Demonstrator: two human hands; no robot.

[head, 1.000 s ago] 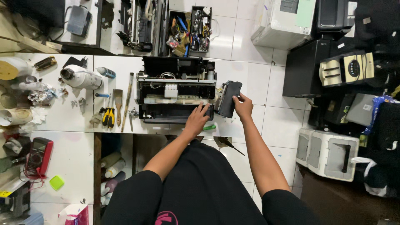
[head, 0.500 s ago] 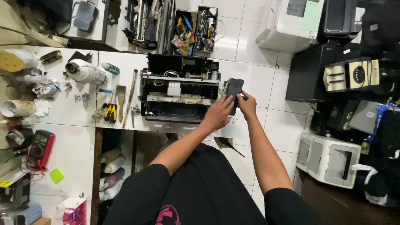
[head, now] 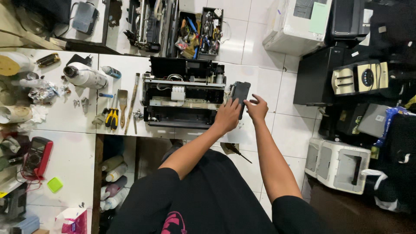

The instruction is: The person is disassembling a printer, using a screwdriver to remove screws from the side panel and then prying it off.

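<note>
While both hands grip one dark flat part point(head: 241, 95) just right of the single opened printer point(head: 184, 93), left hand point(head: 227, 117) and right hand point(head: 256, 108) pinch its lower end; one brush point(head: 122, 101) lies left of the printer.

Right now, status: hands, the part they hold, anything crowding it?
Both hands on black part: left hand, right hand. Part at right end of opened printer. Brush and pliers lie left, apart.
</note>
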